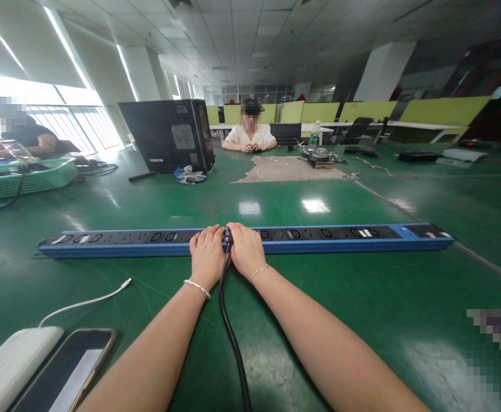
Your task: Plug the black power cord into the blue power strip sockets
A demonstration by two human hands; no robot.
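A long blue and black power strip [340,246] with many sockets lies crosswise on the green table. My left hand [207,252] is closed over the strip just left of its middle, fingers curled onto its top. Right beside it, my right hand [247,249] is closed around the plug [228,236] of a black power cord [234,343], holding it at the sockets. Fingers hide most of the plug, so how deep it sits I cannot tell. The cord runs down between my forearms toward the bottom edge.
A phone [67,366] and a white power bank [16,360] with a cable lie at lower left. Farther back stand a black computer case [164,137], gloves [189,175] and a green basket [39,174]. One person [250,134] sits opposite, another [22,134] at left.
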